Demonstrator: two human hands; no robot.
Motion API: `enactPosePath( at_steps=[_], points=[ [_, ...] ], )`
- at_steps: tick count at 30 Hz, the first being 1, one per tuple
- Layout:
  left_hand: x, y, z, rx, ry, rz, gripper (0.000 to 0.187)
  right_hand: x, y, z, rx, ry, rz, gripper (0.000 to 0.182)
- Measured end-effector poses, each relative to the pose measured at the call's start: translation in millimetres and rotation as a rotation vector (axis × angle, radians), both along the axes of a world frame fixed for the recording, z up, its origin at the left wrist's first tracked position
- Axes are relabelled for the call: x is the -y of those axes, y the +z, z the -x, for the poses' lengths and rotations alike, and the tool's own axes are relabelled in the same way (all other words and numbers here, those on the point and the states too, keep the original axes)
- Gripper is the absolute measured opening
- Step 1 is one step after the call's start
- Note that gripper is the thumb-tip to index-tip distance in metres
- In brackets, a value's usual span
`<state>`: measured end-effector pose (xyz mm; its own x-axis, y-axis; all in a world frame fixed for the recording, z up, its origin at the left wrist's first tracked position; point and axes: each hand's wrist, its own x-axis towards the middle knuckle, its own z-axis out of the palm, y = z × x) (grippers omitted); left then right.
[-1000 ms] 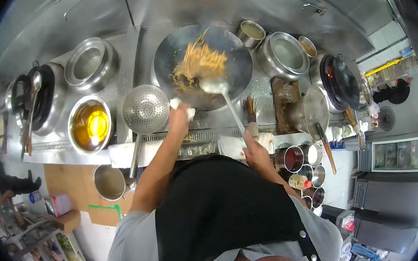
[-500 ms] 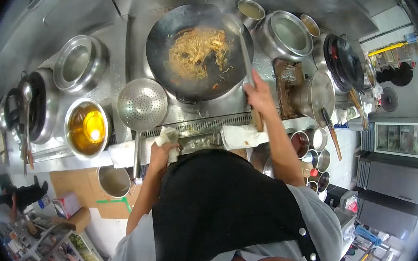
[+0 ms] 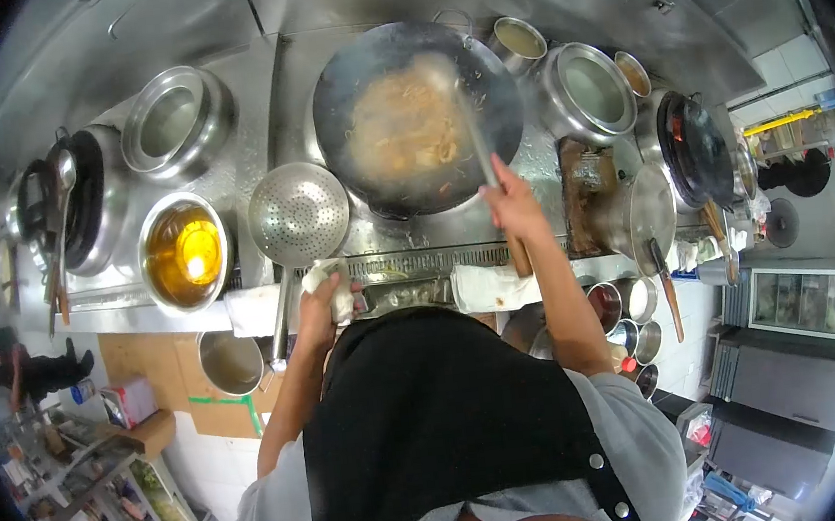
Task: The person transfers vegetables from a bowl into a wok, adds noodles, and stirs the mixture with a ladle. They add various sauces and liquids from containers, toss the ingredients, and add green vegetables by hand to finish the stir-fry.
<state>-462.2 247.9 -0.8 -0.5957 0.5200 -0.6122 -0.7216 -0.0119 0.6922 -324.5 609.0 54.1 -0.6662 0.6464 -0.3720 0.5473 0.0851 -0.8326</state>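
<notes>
My right hand (image 3: 516, 206) is closed around the handle of a long ladle (image 3: 478, 139), whose wooden end (image 3: 519, 257) sticks out below the fist. The ladle's bowl, smeared by motion, is over the upper part of the noodles (image 3: 400, 127). These noodles lie in a large black wok (image 3: 340, 82), blurred under rising steam. My left hand (image 3: 316, 315) grips a bunched white cloth (image 3: 329, 277) at the stove's front edge, below the wok. Just left of that hand is the handle of a perforated strainer (image 3: 299, 215).
A bowl of amber oil (image 3: 163, 275) stands left of the strainer, with a metal pot (image 3: 168, 124) behind it. Right of the wok are another pot (image 3: 590, 93), a small container (image 3: 520, 40) and a mesh strainer (image 3: 646, 213). A folded cloth (image 3: 494, 288) lies on the front edge.
The ladle's bowl has swung inward from the wok's right rim to the noodles. The noodles have gone from sharp to blurred, with more steam. My left hand still holds the cloth.
</notes>
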Motion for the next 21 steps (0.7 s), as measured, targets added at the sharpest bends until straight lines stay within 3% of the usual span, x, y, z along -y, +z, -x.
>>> enactPosePath(
  at_steps=[1,4,7,9,12,14,17,20,21],
  points=[
    [-12.5,2.5,3.7,0.043,-0.022,-0.035,0.032,-12.9,2.4,10.5,-0.001,-0.036,-0.020,0.074],
    [-54.6,-15.9,8.6,0.061,-0.078,-0.044,0.041,-44.4,-73.6,52.1,-0.205,0.056,-0.613,0.072],
    [-103.3,-1.4,9.8,0.155,0.020,0.025,0.044,17.9,-40.3,46.4,0.003,0.300,-0.611,0.072],
    [-119.6,-6.0,20.0,0.160,-0.013,-0.035,0.041,69.5,8.7,22.7,0.410,0.431,-0.434,0.072],
    [-157.4,-9.5,30.9,0.085,-0.062,0.082,0.032,97.1,-21.7,-50.1,0.157,0.418,-0.369,0.072],
    [-165.8,-40.3,29.3,-0.016,-0.013,0.040,0.018,85.3,-26.0,-81.8,0.062,0.369,-0.253,0.073],
    [-144.9,-58.1,22.7,-0.104,0.065,0.065,0.012,49.3,-8.1,-81.2,0.096,0.330,-0.299,0.076],
    [-65.9,-37.1,-21.8,-0.107,0.104,0.080,0.011,42.1,12.0,-75.2,0.041,0.198,-0.330,0.076],
    [-53.4,29.1,-50.3,-0.014,0.124,0.152,0.016,47.3,14.9,-83.0,-0.016,0.205,-0.377,0.077]
  ],
)
